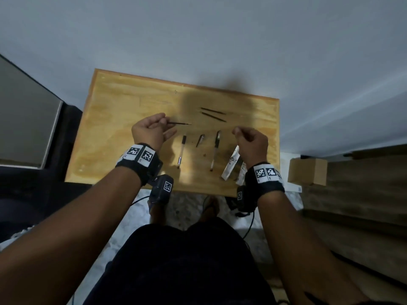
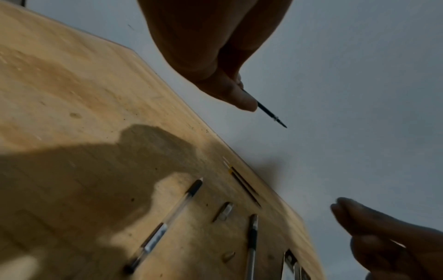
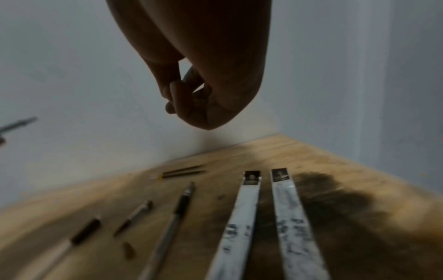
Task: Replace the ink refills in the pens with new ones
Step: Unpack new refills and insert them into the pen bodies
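My left hand (image 1: 164, 122) is raised above the wooden table (image 1: 123, 111) and pinches a thin dark refill (image 1: 179, 123) by its back end, tip pointing right; the wrist view shows the refill (image 2: 271, 115) sticking out past the thumb. My right hand (image 1: 236, 130) hovers to the right with its fingertips (image 3: 182, 102) curled together; nothing shows between them. Two more refills (image 1: 213, 114) lie side by side near the far edge. A clear pen barrel (image 1: 181, 153), a small pen piece (image 1: 200, 140) and a second pen (image 1: 215, 150) lie between my hands.
Two white refill packets (image 1: 231, 166) lie under my right wrist near the front right corner. A tiny bit (image 1: 204, 154) lies between the pens. The table stands against a grey wall. A cardboard box (image 1: 308, 171) sits off to the right, dark furniture to the left.
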